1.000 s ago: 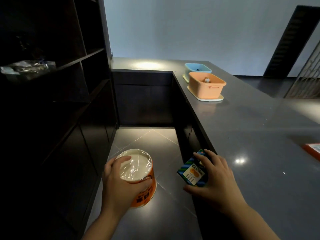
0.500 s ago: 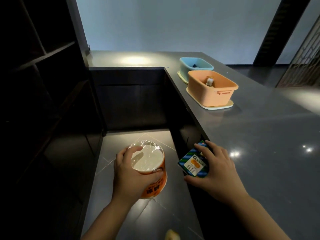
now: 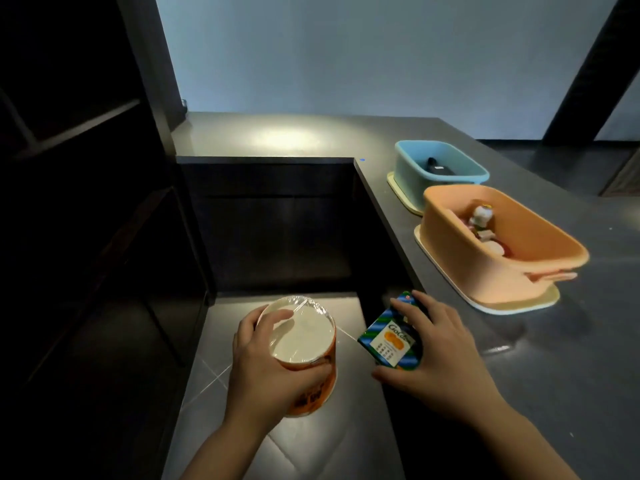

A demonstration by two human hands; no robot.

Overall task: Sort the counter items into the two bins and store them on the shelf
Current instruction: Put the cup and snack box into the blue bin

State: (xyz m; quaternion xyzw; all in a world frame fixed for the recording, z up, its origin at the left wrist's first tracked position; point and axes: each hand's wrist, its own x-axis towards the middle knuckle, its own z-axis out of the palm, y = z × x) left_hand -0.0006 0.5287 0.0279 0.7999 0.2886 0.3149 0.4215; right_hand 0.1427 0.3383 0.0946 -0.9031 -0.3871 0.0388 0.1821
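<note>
Left hand curled round film-wrapped orange paper cup, held above floor. Right hand gripping small blue-green striped cardboard box at near edge of glossy dark counter. Far right: rounded orange plastic bin, light blue plastic bin

This looks like a home bar or kitchen corner, dimly lit. A dark L-shaped counter wraps round a narrow tiled floor, with built-in cabinet fronts beneath it and tall dark open shelving on the left. A plain pale wall stands behind, and a blue bin and an orange bin of household bits sit on the counter.
</note>
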